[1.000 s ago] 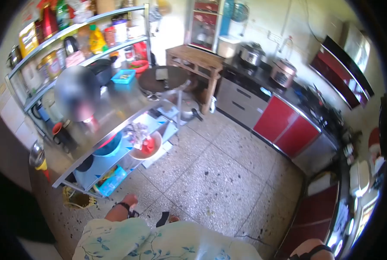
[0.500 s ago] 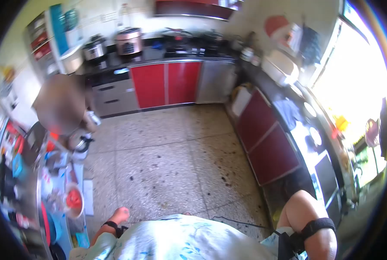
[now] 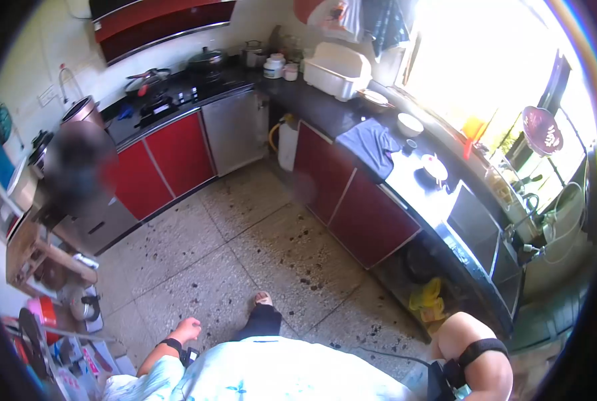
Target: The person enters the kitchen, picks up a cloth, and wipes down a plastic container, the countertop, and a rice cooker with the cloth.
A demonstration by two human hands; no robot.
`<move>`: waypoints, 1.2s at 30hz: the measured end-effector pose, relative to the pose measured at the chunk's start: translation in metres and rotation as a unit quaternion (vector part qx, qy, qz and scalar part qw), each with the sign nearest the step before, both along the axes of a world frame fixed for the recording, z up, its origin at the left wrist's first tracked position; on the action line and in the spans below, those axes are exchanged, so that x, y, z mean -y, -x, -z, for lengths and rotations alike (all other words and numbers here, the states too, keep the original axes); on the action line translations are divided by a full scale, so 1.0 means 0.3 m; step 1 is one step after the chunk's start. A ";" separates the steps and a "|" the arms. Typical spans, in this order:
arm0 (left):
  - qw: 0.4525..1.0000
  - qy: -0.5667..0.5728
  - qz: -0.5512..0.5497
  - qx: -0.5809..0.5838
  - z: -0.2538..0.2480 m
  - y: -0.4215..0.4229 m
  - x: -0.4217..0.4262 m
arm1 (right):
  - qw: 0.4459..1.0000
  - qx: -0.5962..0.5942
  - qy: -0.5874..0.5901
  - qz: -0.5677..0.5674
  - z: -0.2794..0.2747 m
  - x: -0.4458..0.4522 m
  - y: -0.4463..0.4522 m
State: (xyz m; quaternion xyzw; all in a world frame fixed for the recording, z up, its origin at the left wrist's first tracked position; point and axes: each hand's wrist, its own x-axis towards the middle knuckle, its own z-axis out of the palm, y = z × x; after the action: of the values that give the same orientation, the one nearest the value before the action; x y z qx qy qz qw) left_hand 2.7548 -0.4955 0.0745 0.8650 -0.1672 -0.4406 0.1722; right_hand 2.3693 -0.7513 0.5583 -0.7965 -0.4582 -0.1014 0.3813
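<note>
Currently facing a kitchen corner, hanging the left hand [image 3: 188,329] low, just beside the shirt [image 3: 272,367] and above the floor [image 3: 238,227]. Showing too small for telling its fingers as spread or pressed together. Wearing a black band [image 3: 171,343] on that forearm, with a small dark device [image 3: 190,356] next to it. Bending the right arm [image 3: 459,331] out on the other side, behind a similar black strap [image 3: 483,351]; hiding the right hand from sight, so not letting its fingers be told. Having a bag [image 3: 429,297] nearest to that arm, sitting in the shadowed space under the counter [image 3: 308,107]. Looking crumpled and thin, showing bright yellow above and a duller, more orange tone lower down, bunching in soft folds. Planting one sandalled foot [image 3: 263,298] on the floor ahead, beneath a dark trouser leg [image 3: 262,322]. Seeing greyish stone there, speckling with dark spots and dividing along straight seams. Trailing a thin cable [image 3: 395,356] across it, near the right arm. Facing also, on the counter, a grey cloth [image 3: 368,147] drooping over the front edge, and a white tub [image 3: 338,72] standing farther back.
</note>
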 end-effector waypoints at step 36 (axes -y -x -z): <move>0.963 0.117 -0.238 -0.050 -0.108 -0.202 0.588 | 0.475 -0.016 0.068 0.877 1.401 1.940 -1.054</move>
State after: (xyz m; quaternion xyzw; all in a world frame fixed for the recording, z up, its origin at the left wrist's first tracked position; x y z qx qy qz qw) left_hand 2.8154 -0.6720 0.1068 0.8307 0.0022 -0.4069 0.3800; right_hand 2.6854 -1.3334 0.1381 -0.8080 0.4801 -0.3385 0.0452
